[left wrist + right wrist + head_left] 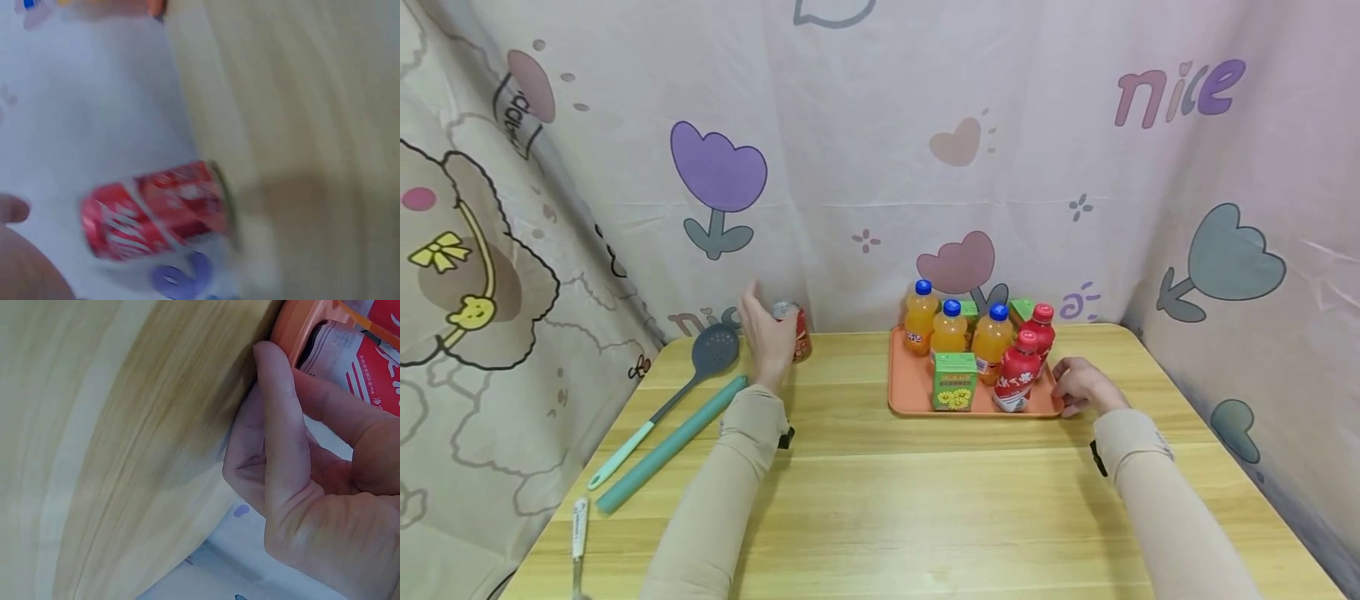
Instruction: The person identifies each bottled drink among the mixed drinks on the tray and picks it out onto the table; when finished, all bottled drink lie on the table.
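Beside a red soda can (802, 340) near the back edge of the table is my left hand (771, 340), its fingers extended. In the left wrist view a gap shows between the can (156, 212) and the visible part of the hand (28, 269). My right hand (1084, 386) pinches the right end of an orange tray (910, 393) between thumb and fingers. On that tray stand several orange-drink bottles (992, 342), two red bottles (1017, 375) and green drink cartons (954, 383), the rear ones partly hidden.
Left of the left arm lie a slotted turner (715, 350) with a mint handle and a green rod (673, 442). A white-handled utensil (578, 533) sits at the front left, partly out of frame. A patterned curtain (850, 167) hangs directly behind the table (940, 508).
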`<act>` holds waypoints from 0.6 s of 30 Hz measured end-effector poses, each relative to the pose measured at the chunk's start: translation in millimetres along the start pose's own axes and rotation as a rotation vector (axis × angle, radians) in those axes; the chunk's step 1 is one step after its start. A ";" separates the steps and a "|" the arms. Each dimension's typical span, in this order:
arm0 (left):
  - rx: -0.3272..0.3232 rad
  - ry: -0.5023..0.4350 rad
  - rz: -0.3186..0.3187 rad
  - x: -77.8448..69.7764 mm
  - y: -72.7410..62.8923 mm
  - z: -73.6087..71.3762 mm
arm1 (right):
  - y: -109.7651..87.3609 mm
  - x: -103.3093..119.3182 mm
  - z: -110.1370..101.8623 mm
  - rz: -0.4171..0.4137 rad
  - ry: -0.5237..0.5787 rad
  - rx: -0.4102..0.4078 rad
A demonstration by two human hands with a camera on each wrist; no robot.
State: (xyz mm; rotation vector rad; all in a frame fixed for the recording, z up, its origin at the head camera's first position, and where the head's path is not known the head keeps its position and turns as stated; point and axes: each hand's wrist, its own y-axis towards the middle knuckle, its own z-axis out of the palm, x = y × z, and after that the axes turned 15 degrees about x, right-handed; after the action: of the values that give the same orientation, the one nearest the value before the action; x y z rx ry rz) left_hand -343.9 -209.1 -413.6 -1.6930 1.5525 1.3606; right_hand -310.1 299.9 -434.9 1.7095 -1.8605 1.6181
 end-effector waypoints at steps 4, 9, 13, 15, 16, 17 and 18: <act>0.012 0.045 0.194 -26.3 -5.1 17.3 | -1.8 -2.4 -2.3 0.003 -0.007 -0.001; 0.266 -0.031 0.308 -43.3 -10.6 42.4 | -4.5 -3.8 -2.2 -0.019 0.013 0.009; 0.416 -0.090 0.295 -43.5 -14.5 61.4 | -5.7 -6.2 0.0 -0.044 0.051 0.027; 0.469 -0.118 0.278 -42.7 -15.3 69.7 | -5.3 -7.6 0.4 -0.048 0.069 0.025; 0.493 -0.133 0.269 -42.6 -15.6 73.5 | -5.0 -8.1 0.7 -0.050 0.077 0.024; 0.512 -0.149 0.259 -42.7 -15.4 77.0 | -4.4 -8.8 0.7 -0.054 0.079 0.025; 0.529 -0.162 0.248 -42.6 -14.7 80.4 | -3.8 -9.0 1.1 -0.057 0.086 0.021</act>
State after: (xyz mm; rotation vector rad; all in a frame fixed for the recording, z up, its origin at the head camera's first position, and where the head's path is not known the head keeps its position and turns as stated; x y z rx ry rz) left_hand -352.5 -117.3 -412.5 -1.0762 1.8627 1.0352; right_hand -303.5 305.5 -439.5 1.6579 -1.7456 1.6676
